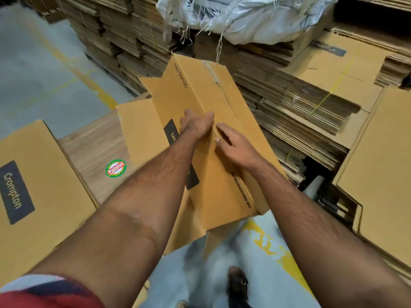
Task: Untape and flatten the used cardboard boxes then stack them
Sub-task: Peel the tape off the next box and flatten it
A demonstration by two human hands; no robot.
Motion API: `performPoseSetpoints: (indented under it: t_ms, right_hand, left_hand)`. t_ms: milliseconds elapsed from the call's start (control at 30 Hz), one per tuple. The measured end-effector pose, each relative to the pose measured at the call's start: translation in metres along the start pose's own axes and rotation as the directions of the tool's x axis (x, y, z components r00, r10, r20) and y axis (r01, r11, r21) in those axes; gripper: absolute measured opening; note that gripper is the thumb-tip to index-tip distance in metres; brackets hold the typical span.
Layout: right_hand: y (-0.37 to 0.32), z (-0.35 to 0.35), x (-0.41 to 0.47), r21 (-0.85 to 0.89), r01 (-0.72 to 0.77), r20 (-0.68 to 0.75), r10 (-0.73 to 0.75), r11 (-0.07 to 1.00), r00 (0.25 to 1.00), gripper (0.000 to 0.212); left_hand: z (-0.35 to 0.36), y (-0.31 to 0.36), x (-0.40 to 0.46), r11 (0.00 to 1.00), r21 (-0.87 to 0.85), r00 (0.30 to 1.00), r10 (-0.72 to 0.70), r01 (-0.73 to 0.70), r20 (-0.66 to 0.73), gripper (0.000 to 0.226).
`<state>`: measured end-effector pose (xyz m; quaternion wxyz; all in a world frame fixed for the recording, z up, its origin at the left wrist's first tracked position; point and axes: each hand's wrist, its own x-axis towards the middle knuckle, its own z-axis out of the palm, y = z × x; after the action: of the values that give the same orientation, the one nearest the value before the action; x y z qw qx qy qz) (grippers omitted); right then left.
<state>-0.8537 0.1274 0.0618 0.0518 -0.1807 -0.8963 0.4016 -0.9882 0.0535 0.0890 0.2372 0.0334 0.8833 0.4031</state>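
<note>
Head view, nearest first: a red, white and dark sleeve [51,292] is seen at the lower left, and a dark buckled shoe [238,283] stands on the grey floor [262,274], where a worn yellow line [273,250] runs past the right forearm. Open floor is left only in a narrow strip between the flat Crompton box [33,192] on the left and the flattened cardboard sheets [382,165] on the right.

A long ceiling-fan box [206,174] is held tilted above a wooden board [93,152] bearing a round Patelsa sticker [115,168]. Its near end overhangs the floor; its far end points toward the stacks. The left hand [195,124] is laid over the box's top edge, with its fingers curled against the seam. The right hand [233,143] rests flat on the top face just beside it, fingers straight. Clear tape [212,71] is seen along the seam at the far end, where the flaps stand slightly parted.

Beyond, strapped bundles of flattened cartons [300,94] are stacked edge-on, with a white woven sack [255,16] lying on top.
</note>
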Motion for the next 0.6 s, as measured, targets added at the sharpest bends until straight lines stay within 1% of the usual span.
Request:
performPoseSetpoints:
  t_ms: [33, 100, 167, 200, 233, 267, 300, 333, 367, 400, 433, 467, 533, 567, 600]
  right_hand:
    - [0.012, -0.001, -0.004, -0.013, -0.076, -0.026, 0.076, 0.997, 0.997, 0.058]
    - [0.040, 0.000, -0.013, -0.066, -0.233, -0.035, 0.231, 0.970, 0.972, 0.064]
    - [0.071, 0.001, -0.023, -0.080, -0.405, -0.069, 0.401, 0.911, 0.914, 0.072]
    - [0.084, 0.000, -0.030, -0.083, -0.512, -0.112, 0.503, 0.855, 0.857, 0.077]
    - [0.101, -0.001, -0.038, -0.062, -0.621, -0.152, 0.608, 0.781, 0.779, 0.081]
    - [0.115, -0.002, -0.048, -0.001, -0.717, -0.155, 0.708, 0.697, 0.689, 0.083]
    - [0.130, -0.001, -0.059, 0.103, -0.786, -0.105, 0.792, 0.610, 0.601, 0.085]
    - [0.144, 0.000, -0.071, 0.230, -0.818, -0.013, 0.843, 0.527, 0.538, 0.087]
    - [0.156, 0.003, -0.080, 0.367, -0.818, 0.094, 0.857, 0.443, 0.507, 0.084]
    - [0.165, 0.005, -0.086, 0.488, -0.795, 0.187, 0.847, 0.361, 0.499, 0.077]
    - [0.169, 0.007, -0.087, 0.577, -0.759, 0.238, 0.827, 0.302, 0.510, 0.071]
    - [0.172, 0.008, -0.085, 0.631, -0.726, 0.243, 0.819, 0.274, 0.520, 0.065]
    - [0.170, 0.010, -0.080, 0.691, -0.663, 0.173, 0.824, 0.289, 0.540, 0.054]
    - [0.170, 0.012, -0.079, 0.707, -0.642, 0.139, 0.832, 0.296, 0.537, 0.051]
    - [0.169, 0.015, -0.079, 0.719, -0.624, 0.111, 0.836, 0.306, 0.538, 0.055]
  left_hand:
    - [0.005, 0.002, -0.003, 0.999, 0.029, 0.999, 0.022, -0.021, -0.036, 0.074]
    - [0.020, 0.002, -0.013, 0.992, 0.115, 0.991, 0.059, -0.045, -0.121, 0.071]
    - [0.037, -0.001, -0.023, 0.979, 0.192, 0.979, 0.102, -0.068, -0.175, 0.070]
    - [0.044, -0.003, -0.026, 0.970, 0.226, 0.974, 0.131, -0.087, -0.185, 0.069]
    - [0.050, -0.004, -0.028, 0.960, 0.262, 0.969, 0.157, -0.104, -0.190, 0.068]
    - [0.053, -0.003, -0.028, 0.948, 0.297, 0.967, 0.175, -0.115, -0.184, 0.068]
    - [0.055, -0.002, -0.028, 0.937, 0.330, 0.967, 0.184, -0.118, -0.177, 0.067]
    - [0.056, 0.000, -0.028, 0.926, 0.360, 0.966, 0.191, -0.117, -0.176, 0.067]
    - [0.055, 0.000, -0.027, 0.917, 0.382, 0.963, 0.197, -0.116, -0.182, 0.066]
    - [0.054, 0.001, -0.026, 0.912, 0.393, 0.960, 0.206, -0.117, -0.192, 0.065]
    - [0.050, 0.000, -0.024, 0.911, 0.394, 0.956, 0.212, -0.120, -0.200, 0.064]
    - [0.047, -0.002, -0.023, 0.910, 0.396, 0.952, 0.223, -0.126, -0.208, 0.064]
    - [0.040, -0.005, -0.022, 0.896, 0.415, 0.943, 0.261, -0.158, -0.205, 0.062]
    - [0.037, -0.005, -0.023, 0.889, 0.422, 0.943, 0.275, -0.176, -0.187, 0.062]
    - [0.035, -0.004, -0.025, 0.887, 0.420, 0.946, 0.281, -0.192, -0.162, 0.061]
